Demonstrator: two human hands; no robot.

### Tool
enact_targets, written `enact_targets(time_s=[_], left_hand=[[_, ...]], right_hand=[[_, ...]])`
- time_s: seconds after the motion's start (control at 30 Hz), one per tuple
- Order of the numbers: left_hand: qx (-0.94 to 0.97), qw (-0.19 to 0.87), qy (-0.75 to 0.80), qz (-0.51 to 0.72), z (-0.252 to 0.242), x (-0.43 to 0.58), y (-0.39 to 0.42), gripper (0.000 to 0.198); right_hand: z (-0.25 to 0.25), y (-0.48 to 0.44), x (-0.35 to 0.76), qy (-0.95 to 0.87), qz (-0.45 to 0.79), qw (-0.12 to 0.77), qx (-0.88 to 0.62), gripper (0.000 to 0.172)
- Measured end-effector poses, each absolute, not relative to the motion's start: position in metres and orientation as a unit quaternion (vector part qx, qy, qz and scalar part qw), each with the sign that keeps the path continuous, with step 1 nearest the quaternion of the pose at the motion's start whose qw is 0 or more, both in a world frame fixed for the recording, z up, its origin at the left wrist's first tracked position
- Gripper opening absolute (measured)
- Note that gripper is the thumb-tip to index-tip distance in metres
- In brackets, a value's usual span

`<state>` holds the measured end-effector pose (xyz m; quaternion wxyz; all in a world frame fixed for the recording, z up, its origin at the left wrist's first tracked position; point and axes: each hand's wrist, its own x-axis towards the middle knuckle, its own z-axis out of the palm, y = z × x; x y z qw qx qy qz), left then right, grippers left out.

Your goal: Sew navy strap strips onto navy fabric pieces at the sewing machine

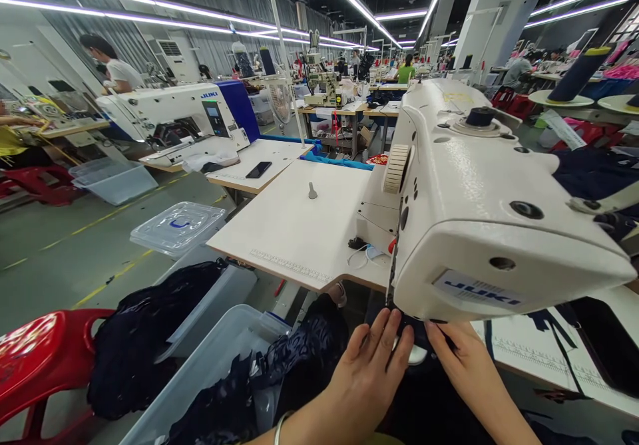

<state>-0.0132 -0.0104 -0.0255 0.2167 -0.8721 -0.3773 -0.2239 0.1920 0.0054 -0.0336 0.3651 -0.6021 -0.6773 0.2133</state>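
A white JUKI sewing machine (479, 232) fills the right of the view. Under its head end, my left hand (372, 358) lies with fingers stretched out over dark navy fabric (417, 385), touching it. My right hand (456, 348) is on the other side of the small white machine bed (415, 353), its thumb and forefinger pinching the fabric's edge. The needle and presser foot are hidden by the machine head. More of the dark cloth hangs down below both hands.
Left of me stand a clear plastic bin (210, 372) with dark fabric and a red stool (44, 358). A small grey metal piece (312, 191) lies on the white table (279, 212). A black phone (258, 169) rests beyond, near another JUKI machine (174, 119). Several people work farther off.
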Motion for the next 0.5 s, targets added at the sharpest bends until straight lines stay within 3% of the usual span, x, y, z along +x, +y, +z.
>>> enact_targets(time_s=[0.5], left_hand=[[-0.871,0.207,-0.38,-0.233,-0.0294,-0.0119,-0.0122,0.044]], right_hand=[[-0.0406,0.0078,0.1913,-0.677,0.22,0.367,-0.599,0.035]])
